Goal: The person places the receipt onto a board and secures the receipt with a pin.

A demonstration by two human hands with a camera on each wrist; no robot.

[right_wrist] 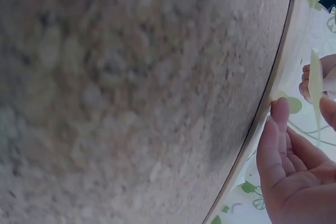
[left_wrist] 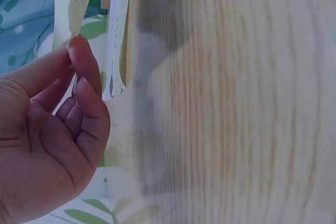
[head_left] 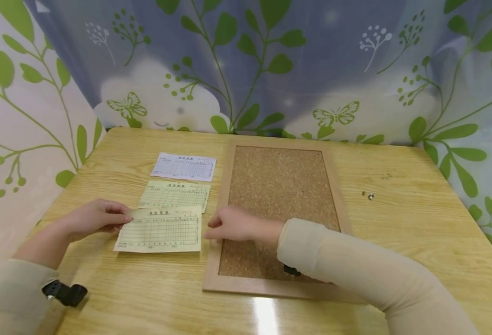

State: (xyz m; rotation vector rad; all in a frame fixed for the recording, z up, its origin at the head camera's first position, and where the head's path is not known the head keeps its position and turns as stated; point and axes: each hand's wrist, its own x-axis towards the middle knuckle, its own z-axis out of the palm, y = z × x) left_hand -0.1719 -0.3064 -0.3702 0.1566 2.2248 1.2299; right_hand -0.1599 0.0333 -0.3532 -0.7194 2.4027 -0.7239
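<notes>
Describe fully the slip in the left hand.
The held slip is a thin yellowish sheet, apparently paper, printed with a dark grid and a reddish number at upper right; smaller print is unreadable. The left hand pinches its upper left side, holding it above the table. In the head view it overlaps another yellowish slip; the right hand is near its right edge, apparently not touching.

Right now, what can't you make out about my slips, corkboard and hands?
Head: fine print on the front pale-yellow paper slip, too small to read.
Head: part of the middle pale-yellow paper slip, hidden by the front one.
Head: part of the brown rectangular corkboard, hidden by the beige right sleeve.
Right wrist: the bare right hand, partly cut off by the right edge.
</notes>
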